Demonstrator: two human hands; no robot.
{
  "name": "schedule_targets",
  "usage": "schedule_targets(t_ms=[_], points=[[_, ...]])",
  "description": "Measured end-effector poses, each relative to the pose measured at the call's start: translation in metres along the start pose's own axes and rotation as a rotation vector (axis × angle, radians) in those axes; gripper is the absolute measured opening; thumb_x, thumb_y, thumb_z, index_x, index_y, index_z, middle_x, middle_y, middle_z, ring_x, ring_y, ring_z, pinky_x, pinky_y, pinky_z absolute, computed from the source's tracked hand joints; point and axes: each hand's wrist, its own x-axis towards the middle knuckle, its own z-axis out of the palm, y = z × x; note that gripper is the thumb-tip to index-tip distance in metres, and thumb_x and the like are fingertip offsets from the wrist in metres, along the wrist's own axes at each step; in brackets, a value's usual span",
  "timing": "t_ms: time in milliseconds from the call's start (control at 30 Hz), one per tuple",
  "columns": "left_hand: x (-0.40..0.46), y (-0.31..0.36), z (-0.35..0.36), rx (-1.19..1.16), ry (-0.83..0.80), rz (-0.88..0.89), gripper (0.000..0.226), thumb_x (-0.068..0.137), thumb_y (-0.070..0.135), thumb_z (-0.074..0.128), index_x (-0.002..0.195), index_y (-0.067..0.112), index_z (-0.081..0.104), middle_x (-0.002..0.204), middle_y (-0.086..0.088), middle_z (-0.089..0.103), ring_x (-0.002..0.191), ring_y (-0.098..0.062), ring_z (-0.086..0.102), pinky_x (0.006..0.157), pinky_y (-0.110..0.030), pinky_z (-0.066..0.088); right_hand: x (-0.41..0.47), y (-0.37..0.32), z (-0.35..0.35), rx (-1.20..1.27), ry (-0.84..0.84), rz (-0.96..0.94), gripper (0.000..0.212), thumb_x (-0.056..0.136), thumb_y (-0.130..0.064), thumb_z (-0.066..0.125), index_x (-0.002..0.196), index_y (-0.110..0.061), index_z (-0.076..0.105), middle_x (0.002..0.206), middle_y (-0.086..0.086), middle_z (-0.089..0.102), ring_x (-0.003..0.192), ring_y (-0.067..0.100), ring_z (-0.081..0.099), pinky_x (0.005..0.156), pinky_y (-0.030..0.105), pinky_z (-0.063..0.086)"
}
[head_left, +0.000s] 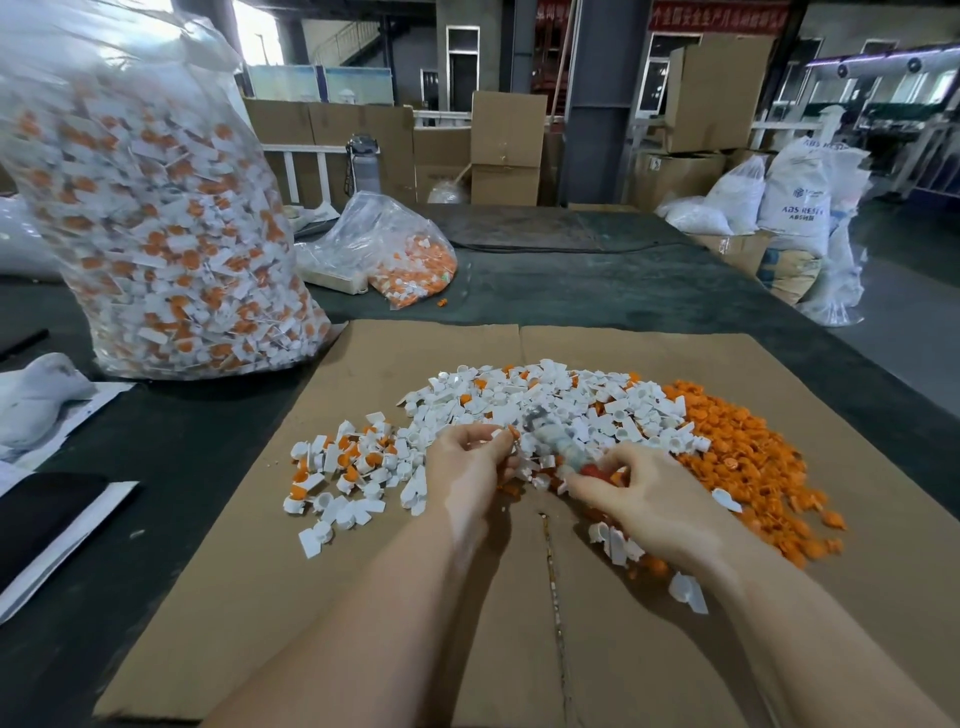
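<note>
At the frame's centre, the greyish thing (550, 441) gripped by the right hand (649, 499) is too blurred to identify (its lower end hides under the fingers). The left hand (470, 462) covers most of the orange piece (512, 431) it pinches. Upper left, the frame's edges cut off the big bag (156, 208).

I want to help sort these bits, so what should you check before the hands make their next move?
1. Left hand pinches a small piece: ok.
2. Right hand holds a piece too: cannot tell, blurred there.
3. White pieces lie right at both hands: ok.
4. Orange pieces kept apart from the white: not ok, some are mixed in.
5. Bare cardboard in front: ok.
6. Big bag stands upright, away from the hands: ok.
</note>
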Motion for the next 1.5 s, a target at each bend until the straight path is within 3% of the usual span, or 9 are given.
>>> schedule_targets(t_ms=[133,233,300,533,667,767,967,1233,1500], points=[[-0.002,-0.012,-0.01,0.202,-0.084,0.102,0.016,0.093,0.004,0.055,0.106,0.007,0.064,0.066,-0.004,0.067,0.057,-0.012,0.055,0.062,-0.028,0.051,0.011,0.023,0.001,-0.303,0.314,0.074,0.042,0.085,-0.052,0.055,0.108,-0.017,0.052,0.105,0.001,0.057,0.097,0.018,0.052,0.075,0.03,0.042],[0.0,-0.019,-0.013,0.46,-0.1,0.204,0.023,0.094,0.011,0.055,0.113,0.013,0.067,0.105,-0.005,0.07,0.086,-0.013,0.064,0.091,-0.033,0.051,0.017,0.037,0.0,-0.575,0.377,0.111,0.049,0.085,-0.056,0.053,0.117,-0.019,0.05,0.116,0.003,0.055,0.111,0.021,0.048,0.089,0.033,0.041],[0.001,-0.021,-0.014,0.532,-0.106,0.233,0.024,0.094,0.014,0.056,0.115,0.016,0.066,0.113,0.002,0.066,0.104,-0.017,0.061,0.099,-0.033,0.046,0.02,0.043,0.0,-0.65,0.398,0.114,0.052,0.084,-0.059,0.051,0.118,-0.02,0.05,0.117,0.002,0.054,0.112,0.02,0.048,0.091,0.033,0.039],[0.002,-0.026,-0.018,0.548,-0.091,0.307,0.021,0.092,0.016,0.058,0.111,0.021,0.066,0.091,0.005,0.063,0.09,-0.01,0.059,0.078,-0.016,0.042,0.019,0.037,0.009,-0.77,0.412,0.12,0.061,0.087,-0.064,0.041,0.132,-0.023,0.045,0.136,0.005,0.044,0.128,0.023,0.036,0.111,0.045,0.017],[0.003,-0.028,-0.018,0.49,-0.107,0.311,0.018,0.092,0.012,0.058,0.105,0.022,0.066,0.084,0.004,0.063,0.082,-0.011,0.059,0.078,-0.021,0.045,0.012,0.019,0.035,-0.426,0.594,-0.234,0.023,0.085,-0.022,0.066,0.107,-0.013,0.066,0.106,0.007,0.062,0.103,0.028,0.056,0.093,0.045,0.036],[0.002,-0.03,-0.019,0.476,-0.112,0.327,0.018,0.092,0.011,0.058,0.099,0.025,0.066,0.077,0.007,0.061,0.077,-0.011,0.058,0.078,-0.023,0.046,0.006,0.012,0.056,-0.276,0.646,-0.4,0.018,0.074,-0.003,0.075,0.089,-0.013,0.07,0.087,0.003,0.066,0.087,0.026,0.062,0.079,0.043,0.043],[0.001,-0.032,-0.021,0.56,-0.116,0.36,0.019,0.092,0.016,0.058,0.1,0.032,0.065,0.088,0.015,0.064,0.087,-0.003,0.06,0.073,-0.009,0.043,0.003,0.018,0.066,-0.227,0.645,-0.455,0.02,0.07,0.002,0.076,0.082,-0.014,0.07,0.08,0.0,0.066,0.078,0.024,0.063,0.072,0.037,0.04],[0.0,-0.033,-0.018,0.555,-0.089,0.368,0.018,0.091,0.013,0.059,0.099,0.029,0.064,0.087,0.007,0.066,0.085,-0.008,0.061,0.07,-0.007,0.041,0.003,0.02,0.068,-0.265,0.684,-0.466,0.02,0.067,0.003,0.078,0.079,-0.012,0.07,0.076,0.001,0.064,0.074,0.025,0.062,0.069,0.038,0.041],[0.021,0.01,-0.051,0.591,0.246,0.482,0.018,0.093,0.009,0.055,0.106,0.017,0.065,0.093,0.011,0.064,0.079,0.003,0.057,0.065,-0.001,0.04,0.005,0.023,0.07,-0.234,0.684,-0.444,0.02,0.07,0.006,0.074,0.078,-0.012,0.069,0.076,0.001,0.063,0.074,0.025,0.061,0.072,0.038,0.04]])
